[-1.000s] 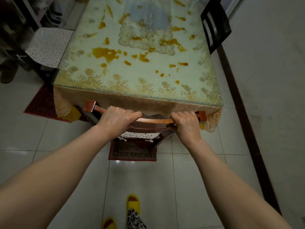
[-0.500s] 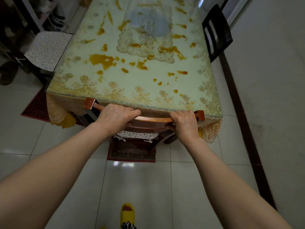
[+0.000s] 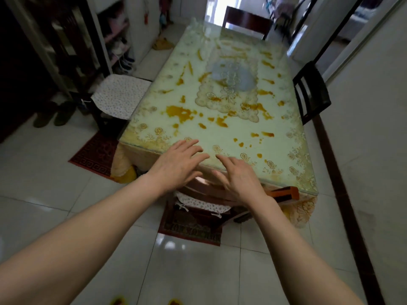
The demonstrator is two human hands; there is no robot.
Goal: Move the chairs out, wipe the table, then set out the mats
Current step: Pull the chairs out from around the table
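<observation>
1. The left hand [image 3: 176, 164] is hovering over the near edge of the bench [image 3: 220, 133], its fingers [image 3: 189, 148] stretched straight and spread wide, holding nothing.
2. The right hand [image 3: 240, 179] is hanging just beside it, fingers likewise straight and fanned out, gripping nothing; whether either hand is touching the glass top cannot be told.
3. The wooden chair [image 3: 284, 192] is sitting tucked under the near end of the bench, directly below both hands, with only its top rail and patterned seat cushion [image 3: 202, 203] showing.
4. A cushioned chair [image 3: 119, 97] is standing at the left side of the bench, pulled out somewhat from the edge.
5. A black chair [image 3: 310, 91] is standing against the right side, and a dark chair [image 3: 246, 20] is standing at the far end.
6. Orange-yellow stains [image 3: 180, 113] are lying scattered across the bench top.
7. A red floor mat [image 3: 94, 153] is lying by the left corner and a second rug [image 3: 189, 227] under the near chair.
</observation>
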